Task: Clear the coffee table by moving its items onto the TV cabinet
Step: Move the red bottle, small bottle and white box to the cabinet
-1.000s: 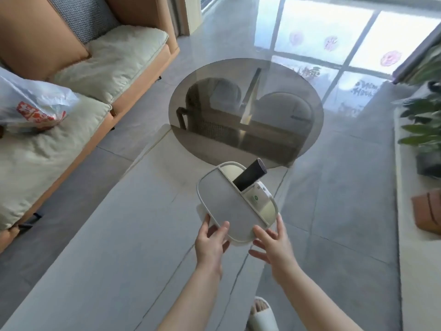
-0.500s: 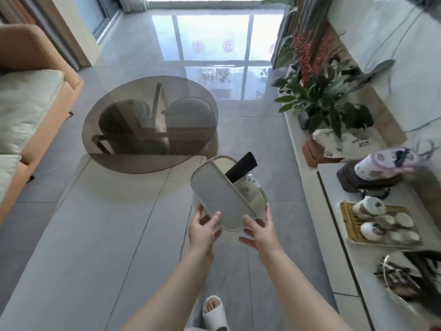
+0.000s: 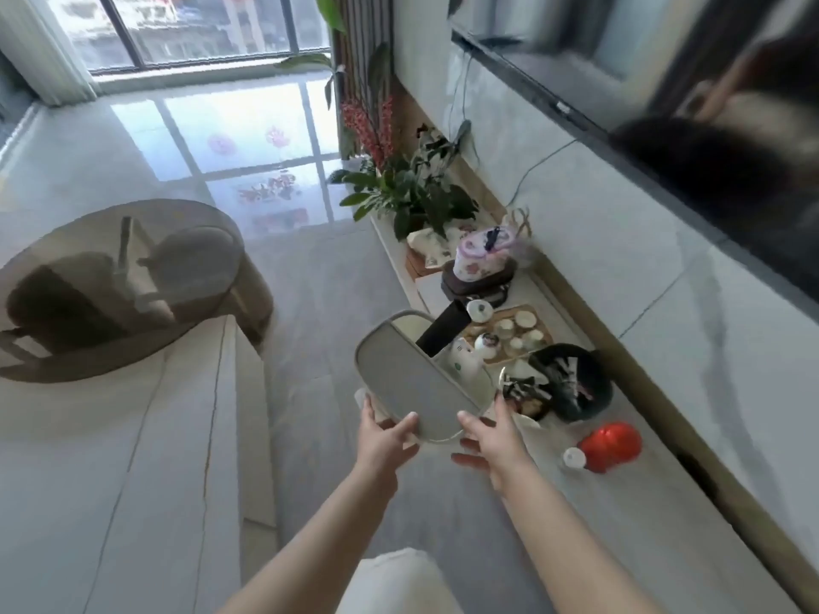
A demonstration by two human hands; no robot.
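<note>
A white oval organiser box (image 3: 412, 387) with a grey lid panel hangs in the air between the coffee table and the TV cabinet. A black remote (image 3: 443, 332) and a small white device (image 3: 463, 363) stick out of its open slot. My left hand (image 3: 383, 436) grips its near left edge and my right hand (image 3: 492, 436) grips its near right edge. The pale stone coffee table (image 3: 133, 458) lies to the left, with its round smoked-glass part (image 3: 111, 281) beyond. Along the right wall runs the low white TV cabinet (image 3: 620, 494).
On the cabinet stand a wooden tea tray with cups (image 3: 509, 332), a black bowl of packets (image 3: 567, 383), a red bottle lying down (image 3: 607, 447), a floral tin on a dark stand (image 3: 481, 259) and potted plants (image 3: 407, 192). The TV (image 3: 664, 68) hangs above.
The view has swung right from the coffee table toward the TV cabinet. Both hands have carried the organiser box rightward, away from the table, up to the cabinet's edge.
</note>
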